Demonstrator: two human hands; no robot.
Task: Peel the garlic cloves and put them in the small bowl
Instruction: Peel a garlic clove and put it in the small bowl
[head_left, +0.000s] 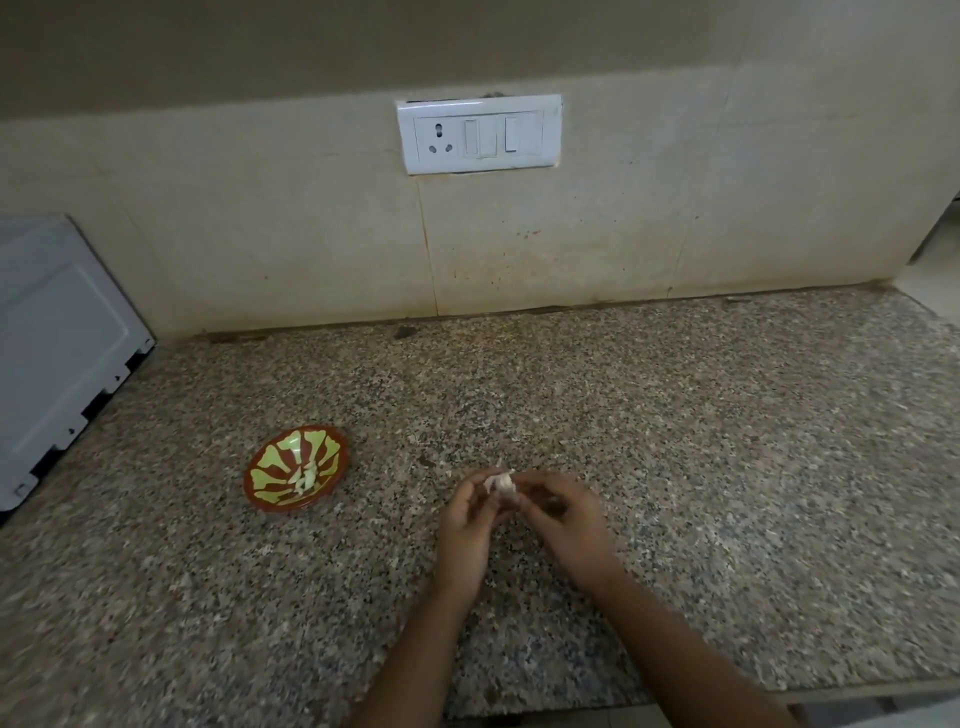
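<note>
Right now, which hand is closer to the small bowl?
Left. The left hand is a short way right of the bowl; the right hand sits farther right, beyond it, both pinching the garlic.

One small bowl (280, 462) and one garlic piece (500, 484) are counted. Two hands are seen: left hand (465, 525), right hand (563, 519).

Left hand (464, 525) and right hand (558, 512) pinching garlic (500, 483), small bowl (297, 468) left, granite counter (701, 415)

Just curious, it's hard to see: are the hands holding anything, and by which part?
A white garlic piece, pinched by fingertips: the left hand on its left side, the right hand on its right side.
</note>
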